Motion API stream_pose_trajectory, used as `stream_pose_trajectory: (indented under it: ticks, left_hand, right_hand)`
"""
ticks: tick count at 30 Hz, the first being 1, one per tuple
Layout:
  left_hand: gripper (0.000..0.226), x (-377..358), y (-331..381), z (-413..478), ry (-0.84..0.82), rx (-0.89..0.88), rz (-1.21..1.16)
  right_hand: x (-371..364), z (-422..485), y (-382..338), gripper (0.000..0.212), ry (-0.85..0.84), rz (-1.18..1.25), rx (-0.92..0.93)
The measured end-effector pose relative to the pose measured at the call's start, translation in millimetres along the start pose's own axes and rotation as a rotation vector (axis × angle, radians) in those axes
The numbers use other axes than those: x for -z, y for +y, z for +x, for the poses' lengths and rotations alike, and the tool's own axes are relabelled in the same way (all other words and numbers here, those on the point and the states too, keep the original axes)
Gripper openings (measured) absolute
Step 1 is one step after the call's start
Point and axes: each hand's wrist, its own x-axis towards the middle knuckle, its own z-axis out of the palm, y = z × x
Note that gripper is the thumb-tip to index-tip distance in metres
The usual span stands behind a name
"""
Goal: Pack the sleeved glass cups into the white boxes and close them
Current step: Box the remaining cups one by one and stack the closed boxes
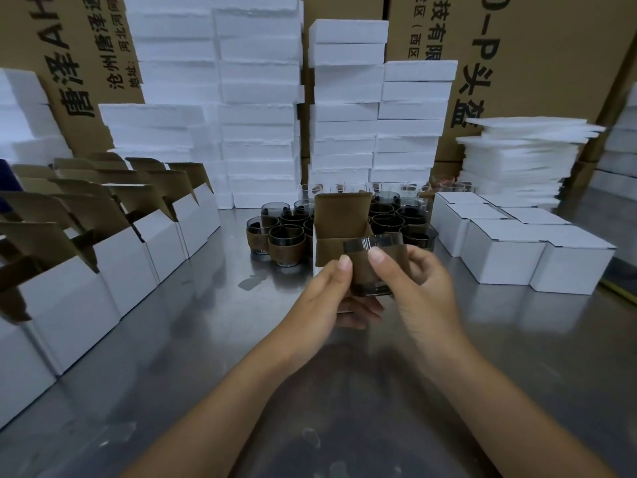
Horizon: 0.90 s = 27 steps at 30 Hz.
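Note:
Both hands hold one smoked glass cup with a brown sleeve (374, 267) above the metal table. My left hand (327, 298) grips its left side and cups it from below. My right hand (424, 288) pinches its right side, thumb on the sleeve. Just behind the cup stands an open white box (339, 225), lid flap raised and brown inside. A cluster of several more sleeved cups (286, 236) sits behind and beside this box.
Rows of open white boxes (113, 250) line the left. Closed white boxes (517, 243) sit at the right. White foam blocks (262, 108) and foam sheets (524, 160) are stacked at the back before brown cartons (537, 46). The metal table (213, 339) lies near me.

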Motion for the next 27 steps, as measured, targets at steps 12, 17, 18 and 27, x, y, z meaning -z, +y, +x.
stream_pose_trajectory:
  ticks: [12, 17, 18, 27]
  left_hand:
    - [0.036, 0.2, 2.0, -0.9, 0.065, -0.083, 0.060]
    - [0.039, 2.6, 2.0, 0.1, 0.076, -0.097, 0.046]
    - [0.039, 2.7, 2.2, 0.2, 0.078, -0.099, 0.046]
    - [0.043, 3.2, 3.4, 2.1, 0.081, -0.075, -0.028]
  right_hand:
    - [3.7, 5.2, 5.2, 0.063, -0.084, -0.023, -0.179]
    - [4.3, 4.6, 4.0, 0.054, -0.126, 0.008, -0.177]
    - [4.0, 4.2, 3.4, 0.046, -0.114, 0.012, -0.170]
    - [-0.5, -1.9, 2.6, 0.054, 0.016, -0.184, 0.180]
